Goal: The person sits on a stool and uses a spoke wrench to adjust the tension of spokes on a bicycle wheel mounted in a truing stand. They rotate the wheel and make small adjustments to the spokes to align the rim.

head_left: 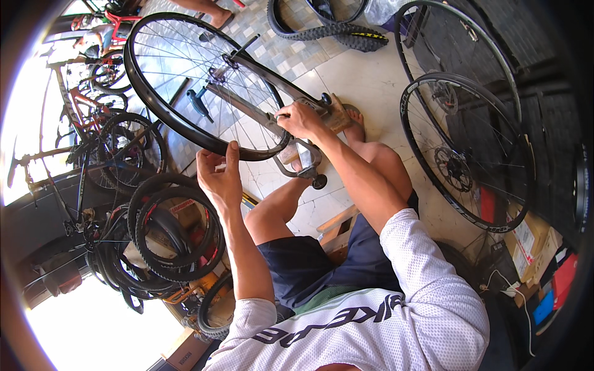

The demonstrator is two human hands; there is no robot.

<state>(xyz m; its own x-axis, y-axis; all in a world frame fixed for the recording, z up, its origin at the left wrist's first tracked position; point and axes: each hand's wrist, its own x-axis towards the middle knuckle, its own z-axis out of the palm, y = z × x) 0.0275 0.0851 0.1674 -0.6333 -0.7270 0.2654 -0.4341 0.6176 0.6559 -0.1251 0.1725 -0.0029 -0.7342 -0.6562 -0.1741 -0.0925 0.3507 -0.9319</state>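
A bare black bicycle rim (162,119) with thin spokes and a dark hub (216,75) sits tilted in a metal truing stand (247,111) in front of me. My left hand (219,179) is at the rim's near edge, thumb raised against it and fingers half bent, with a gap between. Beside the rim's right side, near the spokes, my right hand (300,120) is closed in a pinch. A small dark bit shows at its fingertips; its kind is unclear. A blue-handled tool (198,102) appears beyond the spokes.
Two spoked wheels (405,127) lean on the right by cardboard boxes (529,244). Several tyres (176,222) are heaped at left, with bicycles (80,117) behind. A knobbly tyre (362,38) lies on the tiled floor ahead. Another person's leg (207,9) shows at the top.
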